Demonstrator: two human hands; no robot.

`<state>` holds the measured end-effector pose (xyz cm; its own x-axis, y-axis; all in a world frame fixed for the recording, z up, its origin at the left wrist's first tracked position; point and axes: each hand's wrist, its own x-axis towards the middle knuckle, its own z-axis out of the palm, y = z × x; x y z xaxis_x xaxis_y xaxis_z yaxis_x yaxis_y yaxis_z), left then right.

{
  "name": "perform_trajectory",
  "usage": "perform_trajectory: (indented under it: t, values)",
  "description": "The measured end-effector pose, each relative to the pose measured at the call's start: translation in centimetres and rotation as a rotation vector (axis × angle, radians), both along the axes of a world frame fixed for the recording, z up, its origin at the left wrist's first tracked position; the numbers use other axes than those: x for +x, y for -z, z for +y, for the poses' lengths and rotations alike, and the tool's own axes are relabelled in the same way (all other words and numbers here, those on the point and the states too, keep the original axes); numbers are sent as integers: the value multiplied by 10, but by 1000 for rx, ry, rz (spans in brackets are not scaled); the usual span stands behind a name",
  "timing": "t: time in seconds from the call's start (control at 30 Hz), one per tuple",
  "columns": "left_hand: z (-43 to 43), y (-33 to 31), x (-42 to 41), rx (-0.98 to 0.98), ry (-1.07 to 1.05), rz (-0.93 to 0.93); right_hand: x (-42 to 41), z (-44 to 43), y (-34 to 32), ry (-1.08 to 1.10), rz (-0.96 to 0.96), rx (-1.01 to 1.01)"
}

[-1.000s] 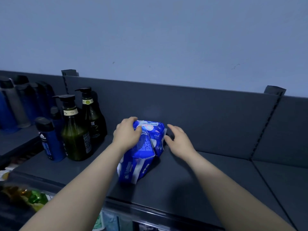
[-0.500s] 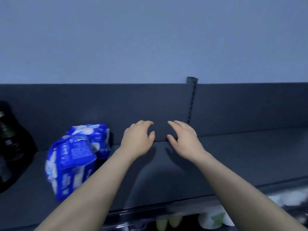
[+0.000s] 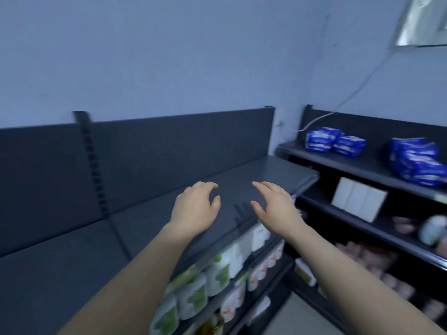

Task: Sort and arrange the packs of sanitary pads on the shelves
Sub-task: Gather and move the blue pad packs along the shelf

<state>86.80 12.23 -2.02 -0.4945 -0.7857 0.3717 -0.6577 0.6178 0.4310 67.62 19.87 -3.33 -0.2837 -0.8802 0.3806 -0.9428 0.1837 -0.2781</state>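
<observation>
Blue packs of sanitary pads lie on the top shelf (image 3: 362,165) of the right-hand unit: a small stack (image 3: 335,142) near its left end and a bigger pile (image 3: 417,160) at the right edge of view. My left hand (image 3: 196,209) and my right hand (image 3: 275,206) hover side by side over the dark top shelf (image 3: 72,250) in front of me. Both hold nothing, with fingers loosely bent. The pack I handled a moment ago is out of view.
Below the front shelf stand white-and-green packets (image 3: 217,269) and other packets in rows. The right unit holds white boxes (image 3: 358,201) on its second shelf and pinkish packs (image 3: 377,257) lower down. A cable (image 3: 338,105) runs down the wall in the corner.
My view has swung right, away from the bottles and the blue pack I let go of. Both hands, empty, moved along the shelf toward the corner unit with more blue packs.
</observation>
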Motion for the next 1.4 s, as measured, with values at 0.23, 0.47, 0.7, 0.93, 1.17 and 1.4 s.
perform_trajectory:
  t: [0.23, 0.47, 0.7, 0.93, 1.17, 1.4]
  values:
    - [23, -3, -186, -6, 185, 42, -176, 68, -11, 224, 31, -21]
    - [47, 0, -329, 32, 362, 75, -300, 128, -6, 415, 8, 1]
    - [32, -4, -439, 21, 484, 80, -393, 130, -3, 549, 9, -12]
    - [-20, -23, -546, 16, 582, 94, -479, 99, -20, 686, 16, -61]
    - [-72, -45, -650, 63, 682, 96, -559, 75, -38, 846, -30, -91]
    - [-90, -27, -733, 133, 732, 80, -633, 70, -34, 951, -104, -74]
